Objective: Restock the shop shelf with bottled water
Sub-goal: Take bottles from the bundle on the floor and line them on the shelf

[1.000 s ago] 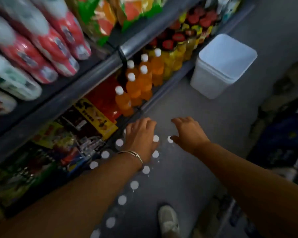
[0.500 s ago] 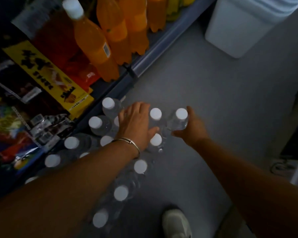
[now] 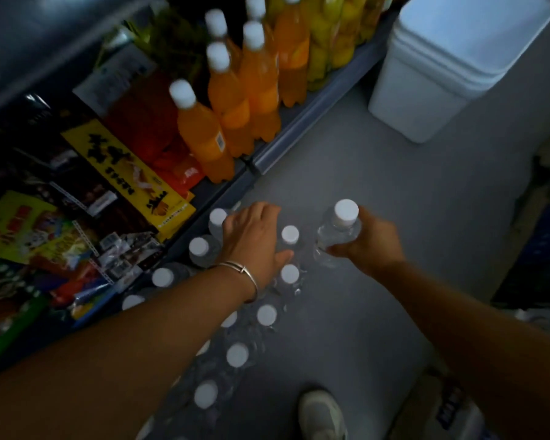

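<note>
Lifted clear of the pack since half a second ago, one water bottle (image 3: 337, 236) stands upright in the right hand (image 3: 370, 246), fingers curled round it. Left hand (image 3: 251, 242) rests flat on the floor pack (image 3: 235, 354). Shelf (image 3: 286, 134) lies up-left, across the left arm.

yellow packet (image 3: 131, 173) with black characters, too blurred to read

We see a grey floor (image 3: 378, 185) carrying white-capped water bottles (image 3: 235, 354) beside the bottom shelf (image 3: 299, 122). A white bin (image 3: 442, 74) stands at that shelf's far end.
</note>
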The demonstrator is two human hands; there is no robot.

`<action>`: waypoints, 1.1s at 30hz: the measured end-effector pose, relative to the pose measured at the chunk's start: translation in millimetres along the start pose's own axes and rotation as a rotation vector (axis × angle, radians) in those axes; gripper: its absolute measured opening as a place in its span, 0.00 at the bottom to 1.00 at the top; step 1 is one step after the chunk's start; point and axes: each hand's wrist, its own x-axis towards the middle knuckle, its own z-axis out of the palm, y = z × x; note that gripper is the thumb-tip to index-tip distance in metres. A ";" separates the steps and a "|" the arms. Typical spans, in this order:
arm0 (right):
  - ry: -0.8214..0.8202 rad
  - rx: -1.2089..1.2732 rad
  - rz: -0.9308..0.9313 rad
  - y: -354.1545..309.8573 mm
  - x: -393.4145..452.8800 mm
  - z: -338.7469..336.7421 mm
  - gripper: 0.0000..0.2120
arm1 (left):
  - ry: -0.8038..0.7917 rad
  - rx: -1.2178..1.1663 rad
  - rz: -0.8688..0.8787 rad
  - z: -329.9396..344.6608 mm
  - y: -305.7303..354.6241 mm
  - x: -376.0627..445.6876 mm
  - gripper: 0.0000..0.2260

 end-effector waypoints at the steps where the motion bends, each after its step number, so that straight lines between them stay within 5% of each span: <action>1: -0.007 0.012 -0.013 -13.9 -6.9 -16.3 0.33 | -0.007 0.005 0.002 -17.2 6.2 -4.8 0.29; 9: -0.087 -0.027 -0.251 -174.1 -83.8 -157.0 0.33 | -0.043 -0.047 0.042 -194.1 54.7 -59.1 0.28; 21: -0.198 -0.016 -0.713 -456.5 -248.0 -343.0 0.21 | 0.220 -0.207 0.114 -512.7 90.6 -207.6 0.24; 33: -0.241 0.118 -1.144 -689.4 -398.7 -469.7 0.10 | 0.428 -0.237 -0.072 -773.5 102.8 -372.0 0.22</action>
